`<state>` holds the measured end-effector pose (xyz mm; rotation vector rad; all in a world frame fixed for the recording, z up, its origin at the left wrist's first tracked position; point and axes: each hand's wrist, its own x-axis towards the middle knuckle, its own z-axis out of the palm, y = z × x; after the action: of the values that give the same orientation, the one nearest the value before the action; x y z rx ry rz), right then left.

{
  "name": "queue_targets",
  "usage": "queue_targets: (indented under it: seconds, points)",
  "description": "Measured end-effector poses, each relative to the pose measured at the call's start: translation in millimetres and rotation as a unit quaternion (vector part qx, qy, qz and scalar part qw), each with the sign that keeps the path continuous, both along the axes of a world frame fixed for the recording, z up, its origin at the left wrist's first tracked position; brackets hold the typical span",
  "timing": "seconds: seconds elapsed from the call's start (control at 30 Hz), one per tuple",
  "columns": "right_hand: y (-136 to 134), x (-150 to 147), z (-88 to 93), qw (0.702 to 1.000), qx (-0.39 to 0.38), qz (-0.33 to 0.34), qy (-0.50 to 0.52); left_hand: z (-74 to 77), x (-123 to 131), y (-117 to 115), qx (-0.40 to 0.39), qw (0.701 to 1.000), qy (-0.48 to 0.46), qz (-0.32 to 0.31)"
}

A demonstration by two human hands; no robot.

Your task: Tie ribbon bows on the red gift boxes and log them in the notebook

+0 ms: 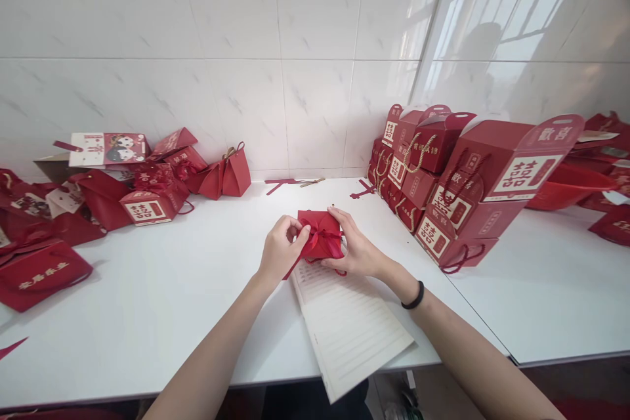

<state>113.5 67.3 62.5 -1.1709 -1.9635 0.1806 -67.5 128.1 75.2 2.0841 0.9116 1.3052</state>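
A small red gift box (pixel 311 217) sits in front of me, with a shiny red ribbon (pixel 325 237) gathered into a bow on its top. My left hand (pixel 279 248) is closed in a pinch at the bow's left side, and a ribbon tail slants down beneath it. Curved around the right side of the box, my right hand (pixel 358 248) holds it, thumb low and fingers at the far edge. Red cord shows at the box's near side. The box rests at the top end of a lined notepad (pixel 354 331), whose lower corner overhangs the table edge.
Stacked red boxes (pixel 497 164) with cord handles stand at the right, near a red basin (pixel 566 185). Several red boxes and bags (pixel 152 200) crowd the left. Ribbon scraps (pixel 280 182) lie by the tiled wall (pixel 236 98). The white table (pixel 162 302) has a seam at right.
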Motion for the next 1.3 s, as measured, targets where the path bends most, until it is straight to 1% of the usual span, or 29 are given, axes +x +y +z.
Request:
queue_targets:
  seconds: [0.1,0.2,0.27,0.37,0.43,0.5,0.67,0.77,0.97,1.03,1.2,1.3]
  points:
    - [0.4,-0.3,-0.1,1.0,0.003,-0.002,0.0,-0.3,1.7,-1.9,-0.03,0.999,-0.032,-0.009]
    - [0.5,0.2,-0.6,1.0,0.002,-0.002,-0.002,0.5,2.6,-3.5,-0.053,0.997,-0.049,0.001]
    - [0.4,0.7,-0.8,1.0,-0.001,-0.001,-0.002,1.3,3.1,-3.9,-0.056,0.997,-0.045,0.012]
    - [0.3,1.1,-0.7,1.0,-0.002,0.0,-0.001,2.2,3.0,-3.3,-0.038,0.999,-0.037,-0.001]
    - [0.2,0.8,-0.2,1.0,-0.001,-0.001,0.0,2.7,2.2,-2.6,-0.023,0.999,-0.044,-0.02]
    - [0.1,0.1,0.6,1.0,-0.001,-0.002,0.0,3.5,0.7,-2.0,-0.024,0.997,-0.059,-0.042]
    - [0.4,-0.9,1.0,1.0,0.006,0.003,-0.001,8.7,-3.6,-3.2,-0.096,0.983,-0.102,-0.122]
    - [0.8,-0.5,0.3,1.0,0.006,0.004,0.002,13.1,-6.6,-4.1,-0.127,0.973,-0.097,-0.167]
    - [0.9,0.2,-0.8,1.0,0.001,0.006,0.003,16.5,-10.3,-2.1,-0.17,0.955,-0.087,-0.228]
    - [0.9,0.4,-1.3,1.0,0.0,0.008,0.002,16.5,-9.5,-1.5,-0.175,0.954,-0.089,-0.228]
    - [0.9,0.4,-1.6,1.0,-0.001,0.012,0.001,18.0,-8.1,-3.0,-0.151,0.974,-0.075,-0.152]
    - [0.2,0.5,-1.1,1.0,-0.007,0.008,0.003,19.3,-9.0,-4.0,-0.132,0.979,-0.065,-0.141]
